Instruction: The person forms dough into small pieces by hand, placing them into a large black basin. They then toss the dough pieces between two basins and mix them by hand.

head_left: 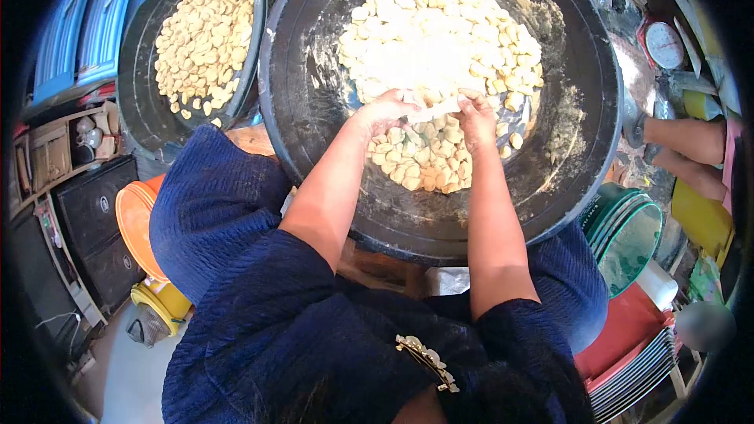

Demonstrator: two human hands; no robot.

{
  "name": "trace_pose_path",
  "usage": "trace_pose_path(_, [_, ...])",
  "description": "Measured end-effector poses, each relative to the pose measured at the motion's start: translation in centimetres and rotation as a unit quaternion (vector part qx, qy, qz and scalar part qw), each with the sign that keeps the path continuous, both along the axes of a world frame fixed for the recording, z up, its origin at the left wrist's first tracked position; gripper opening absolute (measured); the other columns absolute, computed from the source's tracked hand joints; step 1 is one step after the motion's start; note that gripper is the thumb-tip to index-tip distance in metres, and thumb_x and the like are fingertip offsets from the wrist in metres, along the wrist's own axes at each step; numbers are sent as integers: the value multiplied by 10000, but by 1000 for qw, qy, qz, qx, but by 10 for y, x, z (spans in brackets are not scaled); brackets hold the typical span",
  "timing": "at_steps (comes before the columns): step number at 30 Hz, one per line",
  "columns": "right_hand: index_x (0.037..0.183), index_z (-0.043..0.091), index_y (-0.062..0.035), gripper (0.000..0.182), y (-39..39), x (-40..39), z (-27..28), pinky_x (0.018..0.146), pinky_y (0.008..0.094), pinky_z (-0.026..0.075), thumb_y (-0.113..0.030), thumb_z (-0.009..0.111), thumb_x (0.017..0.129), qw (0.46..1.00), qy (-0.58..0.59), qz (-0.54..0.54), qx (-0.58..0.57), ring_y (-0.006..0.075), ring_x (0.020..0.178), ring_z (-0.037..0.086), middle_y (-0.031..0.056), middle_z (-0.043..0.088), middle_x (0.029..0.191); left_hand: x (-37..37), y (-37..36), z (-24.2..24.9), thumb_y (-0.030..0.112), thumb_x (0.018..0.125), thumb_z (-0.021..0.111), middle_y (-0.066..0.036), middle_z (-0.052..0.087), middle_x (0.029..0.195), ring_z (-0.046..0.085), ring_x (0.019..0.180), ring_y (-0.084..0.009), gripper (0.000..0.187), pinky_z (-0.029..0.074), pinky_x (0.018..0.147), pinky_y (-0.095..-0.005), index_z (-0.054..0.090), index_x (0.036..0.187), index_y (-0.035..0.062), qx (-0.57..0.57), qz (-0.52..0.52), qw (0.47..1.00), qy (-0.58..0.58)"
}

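Note:
A wide black basin [314, 188] sits in front of me, its inner wall smeared with pale residue. Many small, pale, rounded dough-like pieces [420, 161] are heaped in it, the middle washed out by glare. Over the near part of the heap, my left hand [386, 112] pinches one end of a whitish strip [432, 111]. My right hand [477, 119] grips its other end with closed fingers. The strip is stretched between both hands; glare hides whether it is dough or plastic.
A second dark basin [137, 98] with similar pieces [200, 43] stands at the upper left. Orange [137, 223] and green tubs [632, 247] flank my knees. At the right are another person's legs [687, 141], a round dial scale [664, 44] and a red stool [624, 337].

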State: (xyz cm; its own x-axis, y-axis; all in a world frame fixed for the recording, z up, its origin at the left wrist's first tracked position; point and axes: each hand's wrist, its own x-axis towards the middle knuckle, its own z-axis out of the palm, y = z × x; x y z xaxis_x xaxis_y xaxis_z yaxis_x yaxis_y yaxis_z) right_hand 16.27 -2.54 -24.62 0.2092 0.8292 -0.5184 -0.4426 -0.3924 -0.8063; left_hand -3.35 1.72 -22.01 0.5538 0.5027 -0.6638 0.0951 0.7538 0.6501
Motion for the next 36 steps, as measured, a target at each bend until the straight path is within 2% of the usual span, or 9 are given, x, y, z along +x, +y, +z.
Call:
trace_pose_path(7, [1044, 565, -32, 264, -7, -19, 16, 782, 282, 446, -107, 602, 793, 980, 10, 199, -2, 137, 835, 568, 48, 610, 951, -22, -14, -17, 72, 787, 561, -92, 597, 927, 594, 818, -169, 175, 503, 656, -300, 552, 957, 37, -51, 60, 985, -151])
trace_pose_path(14, [1215, 456, -73, 561, -18, -47, 5, 759, 300, 444, -171, 697, 718, 919, 39, 391, -32, 164, 840, 559, 93, 609, 938, -29, -11, -19, 157, 771, 612, -109, 620, 870, 612, 690, -186, 235, 506, 526, -258, 607, 968, 29, -42, -182, 981, 55])
trace_pose_path(18, [1132, 518, -54, 457, 7, -59, 13, 744, 325, 461, -143, 681, 715, 834, -236, 494, -71, 246, 837, 599, 122, 637, 890, -48, -1, -41, 257, 722, 662, -92, 641, 798, 613, 657, -211, 303, 514, 575, -327, 631, 912, 22, -5, -250, 943, 218])
trace_pose_path(21, [1100, 534, -79, 408, 44, -70, -30, 769, 361, 453, -186, 652, 724, 825, -416, 373, 86, 316, 880, 576, 124, 621, 932, -61, 16, -46, 198, 671, 671, -130, 639, 727, 620, 677, -197, 265, 498, 638, -330, 641, 815, -22, 221, 31, 924, 311])
trace_pose_path(27, [956, 544, -85, 252, 87, -109, -39, 748, 402, 449, -150, 616, 724, 694, -636, 314, 122, 269, 894, 549, 100, 570, 931, -51, 17, -77, 151, 705, 656, -212, 436, 1217, 418, 1136, -355, 509, 331, 979, -391, 490, 1179, 69, 460, 39, 775, 431])
trace_pose_path(28, [956, 544, -85, 252, 89, -100, -49, 748, 402, 449, -150, 616, 724, 693, -638, 315, 121, 269, 894, 549, 100, 570, 931, -43, 14, -67, 132, 693, 653, -210, 403, 1259, 373, 1165, -373, 457, 311, 988, -406, 512, 1125, 74, 436, 34, 783, 443])
trace_pose_path(31, [848, 527, -44, 109, 83, -73, -38, 600, 229, 435, -8, 531, 745, 969, -148, 141, 136, 99, 685, 523, 39, 538, 763, -45, 17, -76, 170, 696, 612, -212, 504, 1159, 484, 1047, -396, 364, 401, 909, -409, 545, 1035, 55, 496, 40, 733, 464])
trace_pose_path(33, [887, 533, -54, 140, 65, -46, -16, 617, 228, 423, -28, 569, 755, 963, -112, 241, 43, 101, 685, 510, 11, 521, 739, -46, 27, -51, 198, 717, 572, -218, 602, 905, 581, 843, -381, 296, 466, 761, -422, 553, 968, 42, 312, 108, 827, 456])
trace_pose_path(36, [946, 549, -66, 209, 59, -39, -20, 673, 249, 420, -74, 627, 752, 910, -141, 386, -52, 130, 745, 508, 2, 520, 774, -56, 43, -38, 217, 725, 542, -211, 603, 724, 595, 689, -380, 279, 473, 653, -438, 560, 935, 33, 355, 167, 774, 497])
